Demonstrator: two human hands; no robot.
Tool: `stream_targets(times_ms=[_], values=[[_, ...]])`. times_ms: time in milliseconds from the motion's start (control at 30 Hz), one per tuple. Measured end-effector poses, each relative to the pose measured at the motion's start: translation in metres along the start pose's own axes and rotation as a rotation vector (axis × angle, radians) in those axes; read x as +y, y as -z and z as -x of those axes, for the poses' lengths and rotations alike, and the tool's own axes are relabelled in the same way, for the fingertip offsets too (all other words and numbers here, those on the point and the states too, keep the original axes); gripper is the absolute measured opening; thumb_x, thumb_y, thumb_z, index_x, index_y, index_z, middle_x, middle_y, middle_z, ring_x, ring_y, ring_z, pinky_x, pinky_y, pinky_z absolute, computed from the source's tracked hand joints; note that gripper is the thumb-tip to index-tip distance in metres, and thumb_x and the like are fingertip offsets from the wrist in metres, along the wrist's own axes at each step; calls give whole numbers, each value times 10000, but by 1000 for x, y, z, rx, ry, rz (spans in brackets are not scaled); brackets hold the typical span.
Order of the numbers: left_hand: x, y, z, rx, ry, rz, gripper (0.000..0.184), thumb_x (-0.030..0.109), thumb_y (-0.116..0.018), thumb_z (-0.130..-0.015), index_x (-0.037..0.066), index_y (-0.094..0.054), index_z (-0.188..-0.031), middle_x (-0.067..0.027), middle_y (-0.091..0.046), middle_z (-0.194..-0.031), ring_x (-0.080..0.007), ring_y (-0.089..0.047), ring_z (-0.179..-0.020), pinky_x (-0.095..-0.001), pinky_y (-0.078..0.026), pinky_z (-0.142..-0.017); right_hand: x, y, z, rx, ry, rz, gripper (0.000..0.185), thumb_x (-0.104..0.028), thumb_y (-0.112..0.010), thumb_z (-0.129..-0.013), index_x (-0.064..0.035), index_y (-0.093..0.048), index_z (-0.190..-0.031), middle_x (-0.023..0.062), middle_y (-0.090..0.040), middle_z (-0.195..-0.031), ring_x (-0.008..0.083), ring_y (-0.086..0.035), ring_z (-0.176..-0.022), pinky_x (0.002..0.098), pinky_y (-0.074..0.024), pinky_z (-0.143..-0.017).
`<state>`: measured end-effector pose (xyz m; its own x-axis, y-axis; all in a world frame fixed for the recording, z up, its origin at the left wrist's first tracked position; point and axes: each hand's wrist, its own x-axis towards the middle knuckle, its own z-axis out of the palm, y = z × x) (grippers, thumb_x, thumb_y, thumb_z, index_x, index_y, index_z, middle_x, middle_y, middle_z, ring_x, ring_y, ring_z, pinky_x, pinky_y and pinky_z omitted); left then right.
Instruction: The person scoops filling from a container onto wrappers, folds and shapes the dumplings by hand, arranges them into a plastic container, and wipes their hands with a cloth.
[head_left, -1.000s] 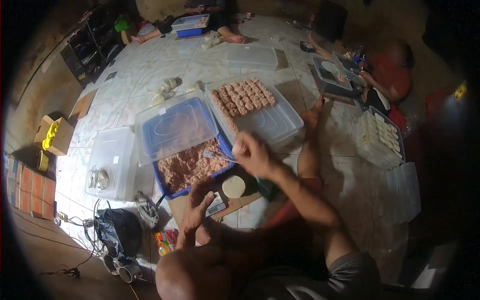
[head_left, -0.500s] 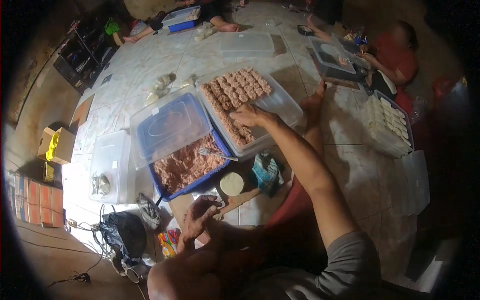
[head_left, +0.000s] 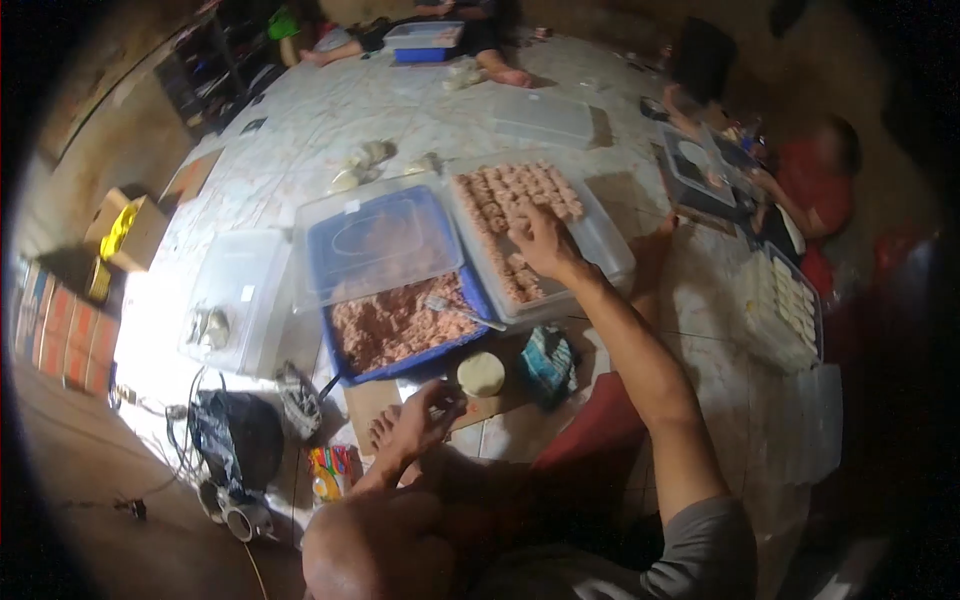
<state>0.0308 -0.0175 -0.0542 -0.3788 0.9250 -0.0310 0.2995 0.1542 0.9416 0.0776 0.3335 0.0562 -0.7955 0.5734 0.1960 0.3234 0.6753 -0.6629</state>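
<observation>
Lying beside the right hand (head_left: 545, 243), pink lumps (head_left: 520, 188) seemingly touch it.

Downward-facing view from the head.

Looks like a home room used for food work: marbled floor tiles (head_left: 330, 135), stained wall (head_left: 125, 115), people (head_left: 812, 185) seated by food tubs (head_left: 430, 361)

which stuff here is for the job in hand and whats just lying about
Apparently in use:
pink mixture in blue tub
fork
clear tray of pink lumps, right hand over it

Seemingly lying about:
black plastic bag
colourful packet
cardboard box
</observation>
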Motion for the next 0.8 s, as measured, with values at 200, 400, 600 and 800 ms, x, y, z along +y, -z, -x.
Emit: stream_targets(times_ms=[200,400,600,800], values=[[-41,-42,-33,7,-521,-929,412,340,-657,-901,108,-636,-1242,-138,-566,-1328,-281,-490,-1262,-467,-360,-1078,-94,-75,30,-305,386,303,175,-180,-649,-904,-32,-715,-837,164,-666,-882,329,-665,-913,424,-510,-919],[-52,-51,-40,47,-520,-815,303,265,-578,-917,112,-628,-1174,-91,-630,-1176,-244,-600,-1106,-415,-409,-968,-29,-185,32,-461,180,848,157,-87,-615,-865,-42,-760,-906,171,-711,-1019,382,-658,-1045,636,-393,-1011],[-38,-42,-46,104,-380,-220,276,193,-613,-889,48,-607,-1124,-195,-669,-1044,-401,-641,-955,-490,-497,-826,-123,-122,25,-543,-29,760,269,-4,-600,-807,-30,-758,-1023,176,-707,-1027,343,-660,-1068,514,-428,-1003],[-13,-27,-47,-95,-270,-4,351,248,-673,-932,9,-588,-1175,-225,-690,-993,-409,-674,-867,-442,-544,-777,-155,-143,10,-306,656,619,249,-22,-582,-809,-39,-668,-1041,141,-676,-981,329,-647,-1002,467,-427,-922]])
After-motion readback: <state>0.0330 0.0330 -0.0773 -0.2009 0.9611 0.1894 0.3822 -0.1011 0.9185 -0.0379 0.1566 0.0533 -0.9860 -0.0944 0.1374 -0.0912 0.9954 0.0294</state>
